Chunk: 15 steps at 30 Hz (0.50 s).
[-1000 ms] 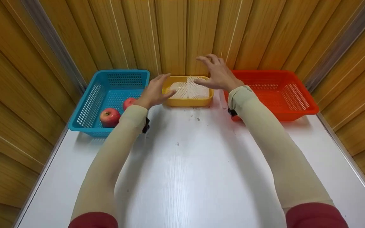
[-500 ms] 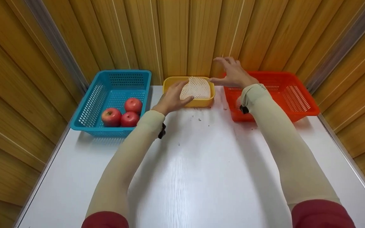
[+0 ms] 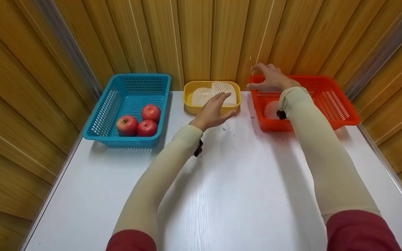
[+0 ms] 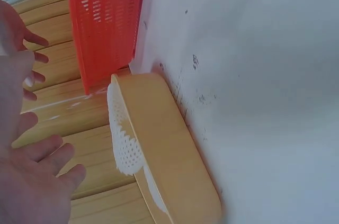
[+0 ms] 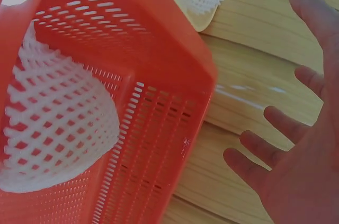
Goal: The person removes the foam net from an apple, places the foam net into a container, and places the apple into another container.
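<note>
In the head view my left hand [image 3: 210, 113] hovers at the front of the yellow container [image 3: 194, 109], fingers spread and holding nothing. White foam fruit nets [image 3: 201, 97] lie in that container, partly behind the hand. My right hand [image 3: 272, 79] is raised over the back left of the red basket [image 3: 342, 122], its fingers loosely bent and holding nothing. A foam net [image 5: 58, 123] sits in the red basket, large in the right wrist view; whether it encloses anything I cannot tell. To the left, a blue basket [image 3: 94, 120] holds three red apples [image 3: 147, 128].
The containers stand in a row along the back of the white table [image 3: 229, 181], with the yellow one in the middle. Wood-panelled walls [image 3: 194, 42] close off the back and both sides. Small dark marks [image 4: 201, 98] dot the tabletop before the yellow container.
Both hands have moved right. The left hand has gone from beside the blue basket to the yellow container, uncovering the apples. The right hand has shifted over the red basket, revealing the net inside.
</note>
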Tool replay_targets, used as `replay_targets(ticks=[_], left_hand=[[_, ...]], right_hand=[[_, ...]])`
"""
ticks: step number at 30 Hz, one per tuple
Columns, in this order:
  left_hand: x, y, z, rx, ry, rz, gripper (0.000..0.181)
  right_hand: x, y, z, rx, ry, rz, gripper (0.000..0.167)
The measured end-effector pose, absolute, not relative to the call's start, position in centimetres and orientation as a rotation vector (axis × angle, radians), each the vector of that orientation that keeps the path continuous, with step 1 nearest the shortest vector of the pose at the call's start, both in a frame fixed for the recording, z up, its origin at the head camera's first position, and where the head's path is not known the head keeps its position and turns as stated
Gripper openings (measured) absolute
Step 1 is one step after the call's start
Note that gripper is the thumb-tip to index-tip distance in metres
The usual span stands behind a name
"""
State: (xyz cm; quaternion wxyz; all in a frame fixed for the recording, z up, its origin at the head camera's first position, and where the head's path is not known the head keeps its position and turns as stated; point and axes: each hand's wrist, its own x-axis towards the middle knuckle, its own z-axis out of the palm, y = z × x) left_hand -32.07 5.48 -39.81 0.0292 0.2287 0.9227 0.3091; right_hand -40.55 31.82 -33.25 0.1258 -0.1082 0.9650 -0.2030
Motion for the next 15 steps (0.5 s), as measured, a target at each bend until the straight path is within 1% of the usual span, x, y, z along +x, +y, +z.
replay_targets(ticks=[6,15], left_hand=[[-31.8,7.5,-40.5,0.724,2.845,0.983,0.071],[-31.2,10.2,-41.7,0.745,2.820,0.930,0.072]], right_hand=[[-40.8,33.2,-33.5,-0.270,2.782,-0.626,0.098],[-41.0,34.6,-34.1,-0.287,2.710,-0.686,0.097]])
